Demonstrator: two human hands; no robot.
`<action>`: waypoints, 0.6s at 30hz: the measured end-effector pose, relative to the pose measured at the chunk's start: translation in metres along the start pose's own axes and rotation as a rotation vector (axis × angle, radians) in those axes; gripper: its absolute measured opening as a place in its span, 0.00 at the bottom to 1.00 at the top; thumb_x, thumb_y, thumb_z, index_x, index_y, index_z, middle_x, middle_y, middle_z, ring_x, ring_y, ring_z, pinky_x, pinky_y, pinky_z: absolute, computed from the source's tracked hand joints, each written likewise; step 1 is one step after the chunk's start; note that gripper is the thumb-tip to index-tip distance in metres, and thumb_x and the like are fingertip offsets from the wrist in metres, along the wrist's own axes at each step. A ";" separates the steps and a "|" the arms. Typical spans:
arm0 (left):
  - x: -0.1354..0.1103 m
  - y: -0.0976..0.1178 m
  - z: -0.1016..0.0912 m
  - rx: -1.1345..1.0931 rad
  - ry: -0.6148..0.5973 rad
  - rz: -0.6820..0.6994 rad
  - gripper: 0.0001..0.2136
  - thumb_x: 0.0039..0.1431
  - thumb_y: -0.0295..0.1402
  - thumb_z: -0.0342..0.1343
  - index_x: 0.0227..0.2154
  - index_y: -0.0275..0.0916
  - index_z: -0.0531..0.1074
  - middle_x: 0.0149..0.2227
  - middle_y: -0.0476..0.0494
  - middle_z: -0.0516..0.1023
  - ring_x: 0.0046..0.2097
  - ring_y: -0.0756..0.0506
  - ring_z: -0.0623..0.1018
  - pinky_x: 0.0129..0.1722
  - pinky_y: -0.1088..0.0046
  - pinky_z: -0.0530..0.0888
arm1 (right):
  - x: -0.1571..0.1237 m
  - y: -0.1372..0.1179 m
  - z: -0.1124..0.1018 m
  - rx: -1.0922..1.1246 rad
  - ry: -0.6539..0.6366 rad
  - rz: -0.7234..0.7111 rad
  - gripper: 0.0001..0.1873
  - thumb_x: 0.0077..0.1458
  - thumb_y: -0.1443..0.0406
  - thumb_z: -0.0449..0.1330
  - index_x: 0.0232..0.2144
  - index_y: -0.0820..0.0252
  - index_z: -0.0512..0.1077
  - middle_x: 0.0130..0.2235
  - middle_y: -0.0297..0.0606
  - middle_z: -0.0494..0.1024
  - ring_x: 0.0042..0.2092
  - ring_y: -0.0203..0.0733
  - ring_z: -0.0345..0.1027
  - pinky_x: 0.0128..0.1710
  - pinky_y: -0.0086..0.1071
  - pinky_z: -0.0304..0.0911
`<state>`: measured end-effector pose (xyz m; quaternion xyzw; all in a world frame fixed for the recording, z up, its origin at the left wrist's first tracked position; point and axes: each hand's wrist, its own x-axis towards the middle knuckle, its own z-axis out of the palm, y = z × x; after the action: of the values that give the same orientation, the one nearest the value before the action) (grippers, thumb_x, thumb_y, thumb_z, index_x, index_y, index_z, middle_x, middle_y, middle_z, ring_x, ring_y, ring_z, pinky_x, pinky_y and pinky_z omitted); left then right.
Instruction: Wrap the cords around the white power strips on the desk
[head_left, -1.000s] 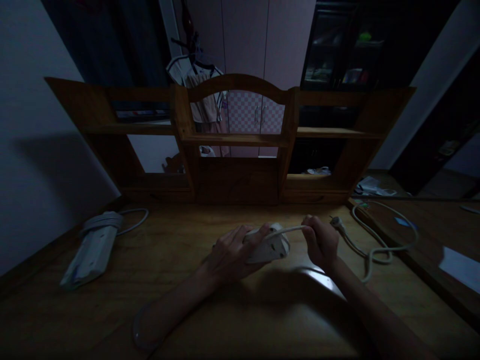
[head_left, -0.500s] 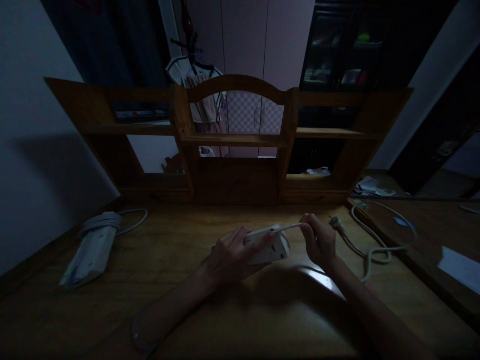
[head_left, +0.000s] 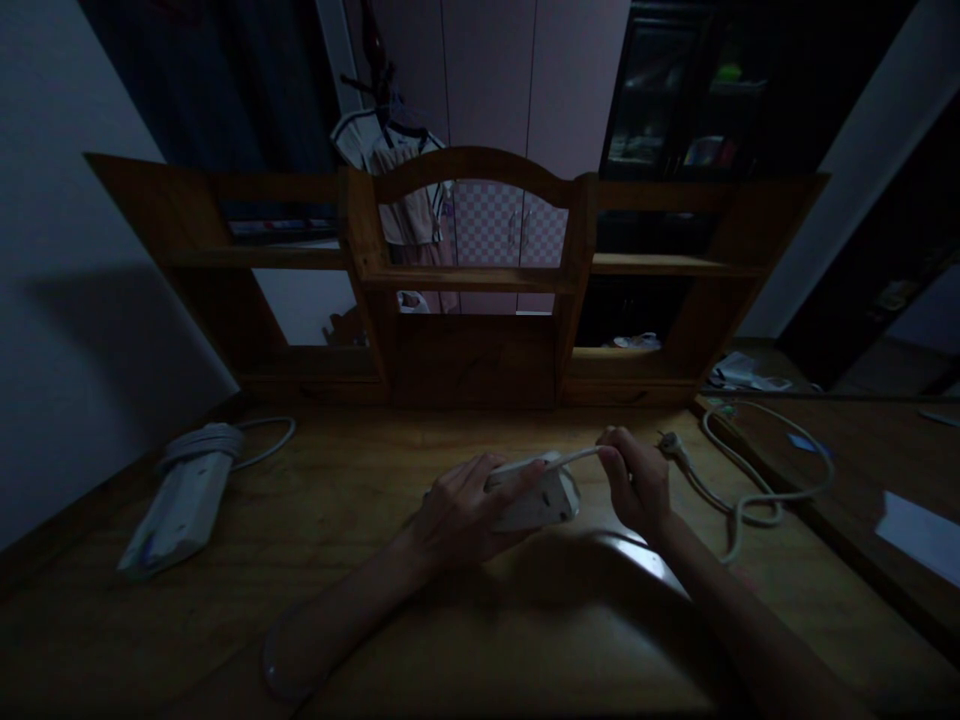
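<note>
A white power strip (head_left: pixel 541 497) lies on the wooden desk (head_left: pixel 360 500) in dim light. My left hand (head_left: pixel 461 510) is closed over its left end, fingers curled on top. My right hand (head_left: pixel 636 480) pinches the strip's white cord (head_left: pixel 574 458), which runs taut from the strip to my fingers. Beyond my right hand the cord loops across the desk (head_left: pixel 757 500) and ends in a plug (head_left: pixel 670 443) lying just right of my knuckles.
A second white power strip (head_left: pixel 184 495) with its cord wound round it lies at the desk's left. A wooden shelf unit (head_left: pixel 472 290) stands along the back edge. A darker side table (head_left: pixel 862 470) with papers sits at the right.
My left hand has tilted the power strip slightly, and my right hand has shifted a little left along the cord. Little else has moved.
</note>
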<state>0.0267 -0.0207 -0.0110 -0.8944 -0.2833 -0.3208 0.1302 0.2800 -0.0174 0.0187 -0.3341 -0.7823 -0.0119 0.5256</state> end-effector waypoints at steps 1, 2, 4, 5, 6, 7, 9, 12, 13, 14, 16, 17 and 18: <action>0.000 0.000 -0.001 0.002 -0.001 -0.001 0.39 0.57 0.48 0.54 0.65 0.50 0.40 0.48 0.37 0.69 0.45 0.40 0.73 0.40 0.63 0.73 | 0.000 0.000 0.000 -0.004 0.001 -0.001 0.09 0.62 0.69 0.49 0.28 0.58 0.60 0.25 0.30 0.60 0.25 0.33 0.55 0.26 0.30 0.49; 0.000 0.001 -0.002 0.003 0.001 -0.002 0.38 0.57 0.48 0.54 0.65 0.50 0.41 0.48 0.37 0.69 0.45 0.40 0.74 0.40 0.63 0.73 | 0.000 0.000 0.000 -0.009 0.001 -0.003 0.09 0.62 0.69 0.49 0.28 0.58 0.60 0.25 0.30 0.60 0.25 0.33 0.55 0.26 0.30 0.49; 0.000 0.001 -0.003 -0.003 0.007 -0.003 0.37 0.56 0.48 0.54 0.65 0.50 0.43 0.48 0.37 0.69 0.45 0.40 0.74 0.40 0.63 0.73 | 0.000 0.000 0.000 -0.013 0.002 -0.003 0.09 0.62 0.69 0.49 0.28 0.58 0.60 0.25 0.31 0.61 0.25 0.34 0.55 0.26 0.30 0.49; 0.001 0.001 -0.003 -0.006 0.009 -0.003 0.37 0.56 0.48 0.55 0.65 0.51 0.44 0.48 0.37 0.69 0.45 0.40 0.74 0.40 0.64 0.73 | 0.000 -0.001 0.000 -0.012 0.004 -0.001 0.09 0.63 0.68 0.49 0.28 0.58 0.60 0.25 0.31 0.61 0.25 0.34 0.55 0.26 0.30 0.50; 0.001 0.001 -0.003 -0.009 0.013 -0.004 0.37 0.56 0.48 0.55 0.65 0.51 0.45 0.48 0.37 0.69 0.45 0.41 0.74 0.40 0.64 0.73 | 0.000 -0.001 0.000 -0.008 0.005 0.002 0.09 0.63 0.68 0.49 0.28 0.58 0.60 0.25 0.31 0.61 0.25 0.34 0.55 0.26 0.30 0.50; 0.001 0.002 -0.003 -0.010 0.015 -0.004 0.37 0.56 0.48 0.55 0.65 0.51 0.45 0.48 0.37 0.69 0.45 0.41 0.74 0.40 0.64 0.73 | 0.000 -0.001 0.000 -0.004 0.004 0.005 0.10 0.63 0.68 0.48 0.28 0.58 0.60 0.25 0.31 0.61 0.25 0.34 0.55 0.26 0.30 0.50; 0.001 0.002 -0.003 -0.012 0.021 0.004 0.37 0.56 0.48 0.55 0.65 0.51 0.44 0.48 0.38 0.69 0.44 0.41 0.74 0.39 0.64 0.74 | 0.000 -0.001 0.000 -0.002 -0.002 0.010 0.10 0.63 0.67 0.48 0.28 0.57 0.60 0.25 0.31 0.61 0.25 0.34 0.55 0.26 0.30 0.50; 0.001 0.001 -0.003 -0.021 0.033 0.020 0.38 0.56 0.48 0.55 0.65 0.51 0.43 0.48 0.38 0.69 0.44 0.41 0.74 0.40 0.64 0.73 | 0.000 -0.001 0.000 -0.010 -0.008 0.008 0.09 0.63 0.67 0.48 0.29 0.58 0.60 0.25 0.31 0.61 0.25 0.34 0.56 0.27 0.30 0.50; 0.000 0.001 -0.003 -0.024 0.034 0.024 0.39 0.56 0.48 0.55 0.65 0.51 0.42 0.48 0.38 0.69 0.45 0.41 0.74 0.40 0.64 0.73 | 0.000 -0.001 0.000 -0.016 -0.007 0.005 0.09 0.63 0.67 0.48 0.29 0.58 0.60 0.25 0.31 0.61 0.25 0.34 0.56 0.27 0.30 0.50; 0.000 0.000 -0.003 -0.023 0.037 0.030 0.39 0.56 0.48 0.55 0.65 0.51 0.41 0.48 0.37 0.69 0.45 0.41 0.74 0.41 0.64 0.73 | 0.000 -0.001 0.000 -0.024 -0.007 0.003 0.09 0.63 0.68 0.48 0.29 0.58 0.60 0.25 0.31 0.61 0.25 0.34 0.56 0.26 0.30 0.50; -0.001 0.000 -0.002 -0.013 0.032 0.064 0.40 0.56 0.49 0.54 0.65 0.51 0.39 0.49 0.36 0.69 0.45 0.41 0.74 0.41 0.63 0.74 | -0.001 0.000 0.001 -0.037 -0.009 0.008 0.09 0.63 0.68 0.48 0.29 0.58 0.60 0.24 0.30 0.61 0.25 0.33 0.55 0.26 0.30 0.50; -0.002 0.000 -0.002 -0.006 0.027 0.086 0.40 0.56 0.50 0.54 0.65 0.52 0.39 0.48 0.36 0.69 0.45 0.41 0.74 0.41 0.62 0.74 | -0.001 0.000 0.001 -0.038 -0.007 0.012 0.09 0.63 0.68 0.48 0.29 0.58 0.60 0.24 0.30 0.60 0.24 0.33 0.55 0.26 0.30 0.49; -0.003 0.001 -0.002 -0.001 0.022 0.104 0.40 0.56 0.50 0.53 0.65 0.52 0.38 0.48 0.36 0.68 0.45 0.40 0.74 0.40 0.62 0.73 | -0.001 0.000 0.001 -0.036 -0.002 0.016 0.10 0.63 0.67 0.48 0.29 0.58 0.60 0.24 0.30 0.60 0.24 0.33 0.55 0.25 0.30 0.49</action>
<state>0.0243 -0.0231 -0.0111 -0.9044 -0.2347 -0.3234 0.1494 0.2799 -0.0176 0.0171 -0.3496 -0.7798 -0.0213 0.5189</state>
